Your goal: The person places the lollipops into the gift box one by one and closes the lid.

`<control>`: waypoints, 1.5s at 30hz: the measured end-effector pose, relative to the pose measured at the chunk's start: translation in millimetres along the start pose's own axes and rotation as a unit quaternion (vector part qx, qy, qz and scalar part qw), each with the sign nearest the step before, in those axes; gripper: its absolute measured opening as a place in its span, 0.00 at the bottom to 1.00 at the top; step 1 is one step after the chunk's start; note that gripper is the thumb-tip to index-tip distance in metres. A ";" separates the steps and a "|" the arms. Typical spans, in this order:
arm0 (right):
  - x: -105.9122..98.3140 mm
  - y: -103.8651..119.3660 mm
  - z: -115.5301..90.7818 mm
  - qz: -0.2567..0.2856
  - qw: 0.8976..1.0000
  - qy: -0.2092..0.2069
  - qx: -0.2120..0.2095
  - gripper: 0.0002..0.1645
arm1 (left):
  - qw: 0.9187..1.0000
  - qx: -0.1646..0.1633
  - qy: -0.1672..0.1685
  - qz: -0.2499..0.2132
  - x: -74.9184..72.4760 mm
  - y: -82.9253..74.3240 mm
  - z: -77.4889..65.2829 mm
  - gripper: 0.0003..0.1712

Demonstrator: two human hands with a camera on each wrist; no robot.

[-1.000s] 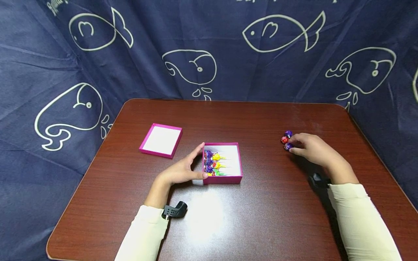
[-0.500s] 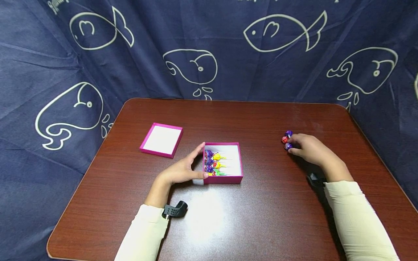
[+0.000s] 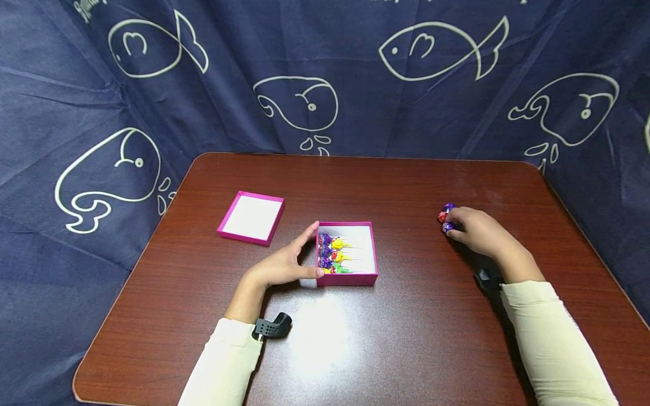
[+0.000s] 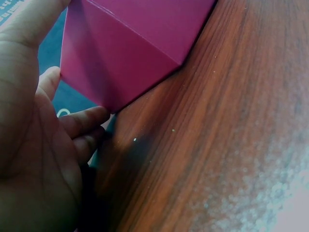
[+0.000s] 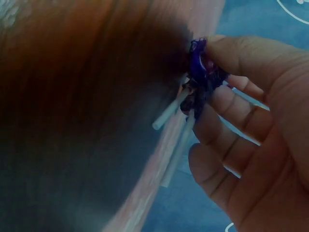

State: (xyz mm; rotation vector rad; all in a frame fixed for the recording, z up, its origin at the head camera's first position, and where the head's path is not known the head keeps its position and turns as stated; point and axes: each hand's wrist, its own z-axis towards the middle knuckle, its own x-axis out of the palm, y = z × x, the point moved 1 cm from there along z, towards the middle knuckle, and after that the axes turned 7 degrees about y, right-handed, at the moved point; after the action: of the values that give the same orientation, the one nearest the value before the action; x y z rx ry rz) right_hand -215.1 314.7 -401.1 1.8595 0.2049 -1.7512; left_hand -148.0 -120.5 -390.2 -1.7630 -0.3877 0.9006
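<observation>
My left hand [image 3: 281,266] holds the magenta box [image 3: 350,280] by its left side, thumb at the near corner and a finger at the far one. In the left wrist view the fingertips touch the box wall [image 4: 120,63]. Inside lie several wrapped lollipops [image 3: 337,256], their sticks pointing right. At the right of the table my right hand [image 3: 479,232] pinches purple-wrapped lollipops [image 5: 200,67] between thumb and fingers; two white sticks [image 5: 166,113] show below. From above, two purple heads and a red lollipop [image 3: 442,216] sit at the fingertips, partly covered.
The magenta lid [image 3: 252,217] with its white inside facing up lies behind and left of the box. A brown wooden table [image 3: 406,327] carries everything, with a dark blue patterned cloth [image 3: 355,113] hanging along its far edge.
My right hand and forearm have shifted slightly left, and the fingers have closed in on the lollipops. My left hand stays at the box.
</observation>
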 end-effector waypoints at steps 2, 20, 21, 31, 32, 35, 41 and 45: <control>0.0 1.1 -0.5 0.007 1.000 0.002 0.006 0.10 | 1.000 -0.003 0.000 0.003 -0.3 -0.7 -0.3 0.58; -1.3 36.1 -1.5 0.089 0.995 -0.026 -0.045 0.12 | 1.000 -0.006 -0.002 0.014 -0.6 -0.3 -0.7 0.58; -1.7 38.1 -0.7 0.094 0.994 -0.025 -0.047 0.12 | 1.000 -0.007 -0.003 0.013 -0.6 -0.3 -0.6 0.59; -5.3 57.0 4.0 0.129 0.989 -0.006 -0.068 0.12 | 1.000 -0.004 -0.002 0.017 -0.6 5.9 2.2 0.59; -5.6 58.1 4.3 0.127 0.990 -0.003 -0.068 0.13 | 1.000 -0.002 -0.003 0.019 -0.6 11.8 4.4 0.59; -5.7 61.6 5.6 0.128 0.989 0.007 -0.068 0.13 | 1.000 0.002 -0.005 0.026 -0.9 30.1 11.1 0.61; -5.8 70.8 10.4 0.150 0.985 0.023 -0.087 0.11 | 0.999 0.006 -0.006 0.031 -1.2 41.0 14.8 0.62; -7.0 78.1 15.2 0.152 0.982 0.033 -0.105 0.12 | 1.000 0.001 -0.005 0.028 -0.8 34.4 12.8 0.62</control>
State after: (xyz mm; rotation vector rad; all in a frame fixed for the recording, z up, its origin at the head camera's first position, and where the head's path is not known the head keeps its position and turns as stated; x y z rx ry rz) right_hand -191.6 244.6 -371.0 1.6982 0.1181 -1.4062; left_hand -163.5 -125.5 -423.1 -1.7753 -0.3463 0.9495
